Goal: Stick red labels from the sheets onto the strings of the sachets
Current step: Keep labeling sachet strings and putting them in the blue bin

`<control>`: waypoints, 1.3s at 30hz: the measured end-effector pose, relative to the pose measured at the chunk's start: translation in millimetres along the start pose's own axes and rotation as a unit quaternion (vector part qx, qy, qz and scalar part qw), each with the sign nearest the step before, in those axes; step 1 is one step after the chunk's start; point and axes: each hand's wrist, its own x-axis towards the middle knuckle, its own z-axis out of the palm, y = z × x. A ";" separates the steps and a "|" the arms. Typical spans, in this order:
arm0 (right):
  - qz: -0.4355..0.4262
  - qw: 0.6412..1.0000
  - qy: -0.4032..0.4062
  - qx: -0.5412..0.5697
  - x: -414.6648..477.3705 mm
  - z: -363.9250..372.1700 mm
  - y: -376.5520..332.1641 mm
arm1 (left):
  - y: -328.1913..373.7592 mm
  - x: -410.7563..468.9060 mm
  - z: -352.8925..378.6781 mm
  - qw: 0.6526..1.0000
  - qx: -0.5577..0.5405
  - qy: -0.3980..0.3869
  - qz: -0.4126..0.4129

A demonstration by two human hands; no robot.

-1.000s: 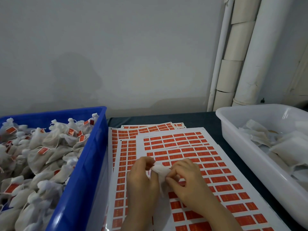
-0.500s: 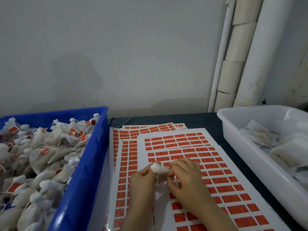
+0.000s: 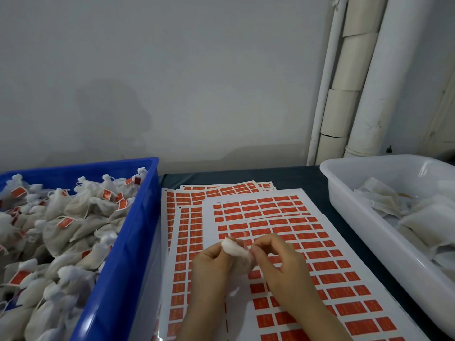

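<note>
the top sheet (image 3: 248,302) of red labels (image 3: 268,206) lay flat in the middle, its rows of labels mostly full, with a few bare gaps in the rows under the hands.

over the near half of the top sheet, the left hand (image 3: 209,265) gripped a small white sachet (image 3: 234,249), thumb and curled fingers closed round its bunched body, which stuck up above the knuckles. the right hand (image 3: 280,265) met it from the other side, thumb and forefinger pinched tight at the sachet's right end and the other fingers curled loosely. whether a string or a label sat in that pinch was too small to tell. the sachet was held above the top sheet, not resting on it.

more sheets (image 3: 187,217) lay under the top sheet, fanned out past its left and far edges.

left of the top sheet, touching the edge of the stack, stood a blue crate (image 3: 123,254) heaped with labelled sachets (image 3: 64,225), red tags showing on many of them. right of the top sheet, just apart from it, stood a white tub (image 3: 344,193) holding flat plain sachets (image 3: 428,217).

a dark table (image 3: 290,177) showed beyond the top sheet's far edge. behind that rose a grey wall (image 3: 172,82), and white pipes (image 3: 349,94) stood beyond the top sheet's far right corner.
</note>
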 end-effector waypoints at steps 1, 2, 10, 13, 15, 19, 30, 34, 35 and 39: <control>0.004 1.000 0.009 0.008 0.4 -1.4 -0.4 | 0.9 2.8 1.2 0.999 0.025 -0.003 -0.025; 0.006 1.000 0.019 0.017 0.8 -2.8 -0.5 | 1.5 5.4 2.2 0.998 0.032 -0.010 -0.045; 0.008 0.998 0.007 0.059 0.1 -2.1 -3.9 | -7.2 -0.8 1.3 1.000 0.016 0.016 0.007; 0.020 0.994 -0.015 0.104 -1.4 -1.3 -6.7 | -6.3 0.1 0.3 0.999 0.021 0.039 0.019; 0.011 0.995 -0.041 0.088 -2.2 3.2 -7.5 | -5.6 -0.8 0.3 0.998 0.037 0.048 0.024; -0.098 0.994 -0.028 -0.044 -1.8 6.8 -2.7 | -8.9 -0.6 -2.4 0.997 0.031 0.068 0.027; -0.155 0.967 -0.008 -0.200 -6.7 15.4 -9.2 | -10.0 0.3 -3.8 0.994 0.041 0.081 0.053; -0.135 0.964 -0.003 -0.231 -5.9 20.2 -5.0 | -12.0 -0.3 -2.5 0.996 0.017 0.072 0.051; -0.124 0.968 -0.004 -0.217 -5.4 20.7 -2.3 | -11.6 -0.9 -2.6 0.996 0.012 0.071 0.051; -0.053 0.996 -0.028 -0.072 -1.4 20.7 6.7 | -11.5 -0.2 -3.1 0.995 -0.035 0.081 0.045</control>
